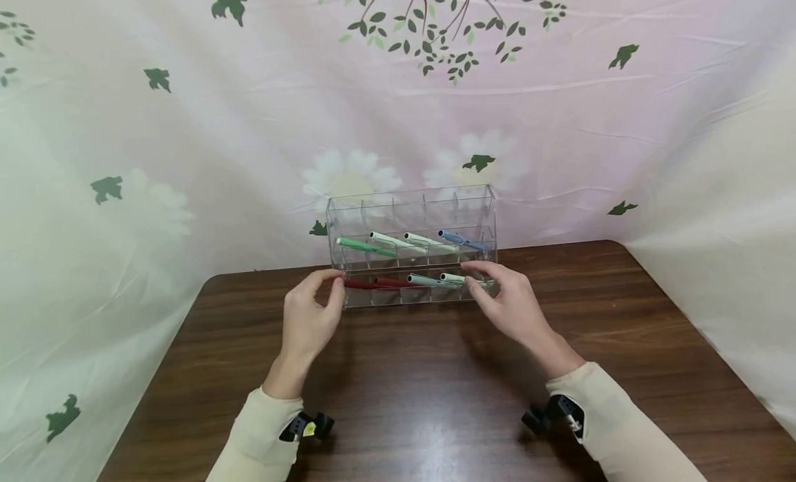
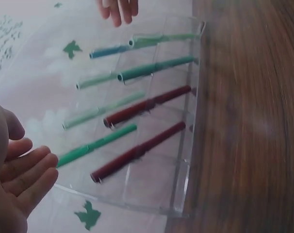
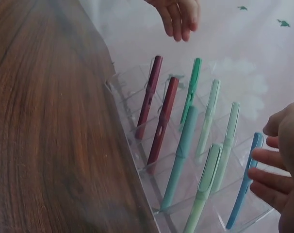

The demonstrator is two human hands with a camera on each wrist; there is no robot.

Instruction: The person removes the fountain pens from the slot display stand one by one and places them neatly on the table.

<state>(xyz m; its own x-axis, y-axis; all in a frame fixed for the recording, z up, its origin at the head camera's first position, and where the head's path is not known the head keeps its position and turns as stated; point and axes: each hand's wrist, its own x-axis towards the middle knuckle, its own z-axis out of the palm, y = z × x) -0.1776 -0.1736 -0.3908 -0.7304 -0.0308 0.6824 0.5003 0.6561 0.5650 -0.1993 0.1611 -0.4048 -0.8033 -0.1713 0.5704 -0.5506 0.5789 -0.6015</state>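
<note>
A clear acrylic pen rack [image 1: 413,199] stands at the back of the table, with pens leaning in its two tiers of compartments. In the upper tier are a green pen [image 1: 367,246], two pale green pens and a blue pen [image 1: 460,239]. The lower one holds two dark red pens [image 2: 137,152], a teal pen [image 3: 180,158] and a pale green pen [image 3: 203,189]. My left hand [image 1: 313,315] is at the rack's left end, thumb and fingers apart. At the right end, my right hand [image 1: 511,304] has parted, loosely bent fingers. Neither holds a pen; contact with the rack is unclear.
The brown wood-grain table [image 1: 410,392] extends in front of the rack. Behind and beside it hangs a pale cloth [image 1: 249,137] printed with leaves and flowers. A small black camera [image 1: 307,425] sits on the left wrist, another [image 1: 555,414] on the right.
</note>
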